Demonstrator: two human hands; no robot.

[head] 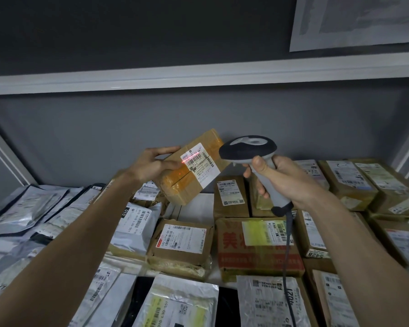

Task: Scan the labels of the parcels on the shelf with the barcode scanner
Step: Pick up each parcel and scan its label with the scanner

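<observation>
My left hand point(152, 165) grips a small brown cardboard parcel point(187, 185) wrapped in yellowish tape, lifted above the shelf and tilted. Its white label point(200, 164) faces the scanner, and a red scan line crosses the barcode on it. My right hand point(278, 179) holds the grey handle of the barcode scanner point(248, 147), whose dark head points left at the label from close by. The scanner's cable point(287, 251) hangs down over the parcels.
The shelf below is covered with parcels: grey plastic mailers point(28, 208) at the left, cardboard boxes point(257, 246) in the middle and right. A white shelf board point(198, 75) runs overhead. White frame posts point(3, 156) stand at both sides.
</observation>
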